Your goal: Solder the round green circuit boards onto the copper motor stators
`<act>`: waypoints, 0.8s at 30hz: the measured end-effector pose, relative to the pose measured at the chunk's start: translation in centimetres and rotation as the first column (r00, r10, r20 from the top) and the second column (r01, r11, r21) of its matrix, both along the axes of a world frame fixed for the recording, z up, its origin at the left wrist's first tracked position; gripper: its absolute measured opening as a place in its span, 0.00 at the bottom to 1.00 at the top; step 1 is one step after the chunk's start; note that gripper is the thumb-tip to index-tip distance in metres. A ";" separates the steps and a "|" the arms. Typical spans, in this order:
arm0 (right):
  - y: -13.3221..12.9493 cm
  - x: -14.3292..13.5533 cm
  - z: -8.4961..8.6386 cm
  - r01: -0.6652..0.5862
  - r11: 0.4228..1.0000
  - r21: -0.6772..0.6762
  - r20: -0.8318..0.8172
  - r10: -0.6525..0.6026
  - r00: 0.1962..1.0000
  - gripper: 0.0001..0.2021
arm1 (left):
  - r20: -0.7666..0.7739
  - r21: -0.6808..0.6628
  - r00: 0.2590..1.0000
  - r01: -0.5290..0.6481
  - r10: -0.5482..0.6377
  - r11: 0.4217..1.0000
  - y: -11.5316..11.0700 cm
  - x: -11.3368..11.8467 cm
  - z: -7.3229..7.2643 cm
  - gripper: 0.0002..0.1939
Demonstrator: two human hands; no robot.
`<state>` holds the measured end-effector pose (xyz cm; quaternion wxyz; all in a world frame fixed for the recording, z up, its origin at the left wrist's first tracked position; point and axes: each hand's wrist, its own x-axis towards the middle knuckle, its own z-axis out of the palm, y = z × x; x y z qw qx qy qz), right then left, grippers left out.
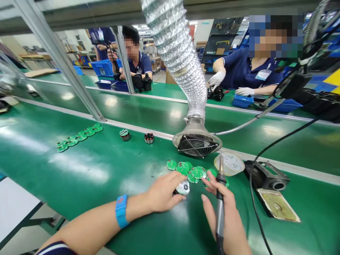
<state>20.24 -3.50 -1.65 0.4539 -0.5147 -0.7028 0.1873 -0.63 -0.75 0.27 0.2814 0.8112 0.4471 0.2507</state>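
Lying overlapped in a slanting row, green circuit boards point(82, 136) sit on the left part of the workbench point(87, 184), the row's right end near the far edge. Next right, by the far edge: a green-topped round part point(124, 134), then a dark-topped round part point(149, 138), standing apart. Beyond that edge, a co-worker point(145, 63) in dark blue. Left hand point(164, 193), blue wrist strap point(121, 211) behind it, is palm down, fingers curled and thumb nearly closed on a small silvery part point(183, 187), partly hidden, out from the near edge; firmness of hold, cannot tell. Loose green boards point(198, 172) are clustered just past it, toward the far edge, some overlapping. Hose point(177, 42) comes down to a hood point(195, 125) with a fan grille point(197, 145), above the far edge. Right hand point(231, 216) has a soldering iron point(220, 209), tip up toward the far edge; thumb and fingers partly spread, thumb clear of the handle. Shallow dish point(233, 164) behind the tip; contact between them, cannot tell. Past the far edge, a co-worker in white gloves point(217, 78) touches a dark part point(218, 93). Right portion: black cable point(251, 187), dark metal stand point(271, 179), yellowish pad point(278, 205) just nearside of the stand
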 end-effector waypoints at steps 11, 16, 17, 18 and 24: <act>-0.2 -0.5 1.4 -0.048 0.997 0.066 0.041 0.045 0.998 0.16 | -0.371 0.300 0.489 -0.742 0.790 0.600 7.2 -13.0 1.4 0.18; -0.4 -0.2 2.1 -0.061 0.992 0.115 0.066 0.053 0.996 0.16 | -0.364 0.449 0.466 -0.671 0.807 0.590 7.4 -12.0 0.1 0.29; -0.4 -0.1 2.2 -0.063 0.991 0.118 0.068 0.056 0.996 0.17 | -0.387 0.466 0.514 -0.607 0.765 0.644 7.4 -11.5 -0.2 0.29; -0.4 0.0 2.3 -0.064 0.991 0.118 0.066 0.056 0.996 0.17 | -0.413 0.474 0.558 -0.544 0.720 0.693 7.6 -11.0 -0.6 0.29; 0.5 0.6 2.1 -0.029 0.999 0.026 0.026 0.029 0.999 0.14 | -0.447 0.476 0.610 -0.457 0.654 0.751 7.9 -10.4 -0.8 0.12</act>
